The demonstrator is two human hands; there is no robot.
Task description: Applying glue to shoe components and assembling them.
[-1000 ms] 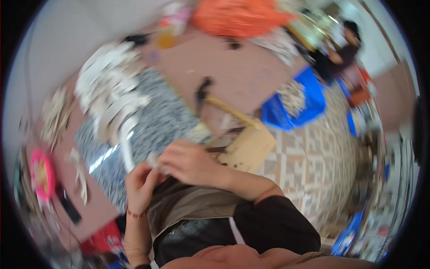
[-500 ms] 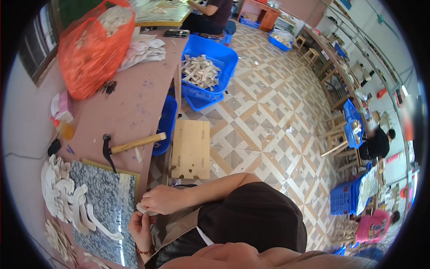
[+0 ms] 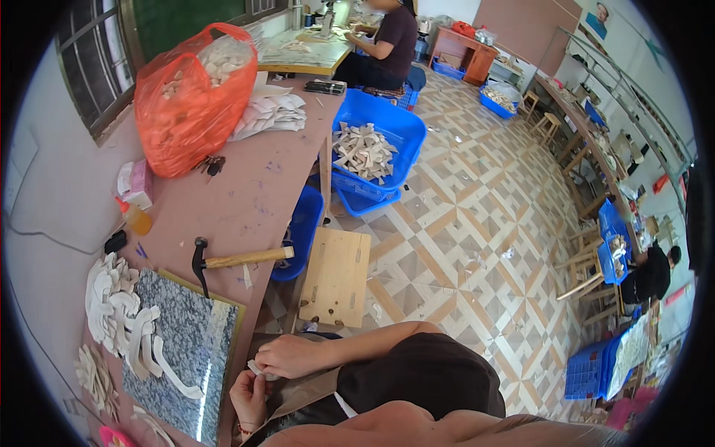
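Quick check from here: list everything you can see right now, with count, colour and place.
small piece: one, pale, pinched between both hands
granite slab: one, grey speckled, table edge by the hands
curved pieces: a pile, white, on the slab's left side
hammer: one, wooden handle, black head, on the table
plastic bag: one, orange, full of pale pieces, far end of table
glue bottle: one, amber, near the wall
stool: one, wooden, on the floor
crate: one, blue, holding pale offcuts
left hand: own, holding the piece
right hand: own, holding the piece
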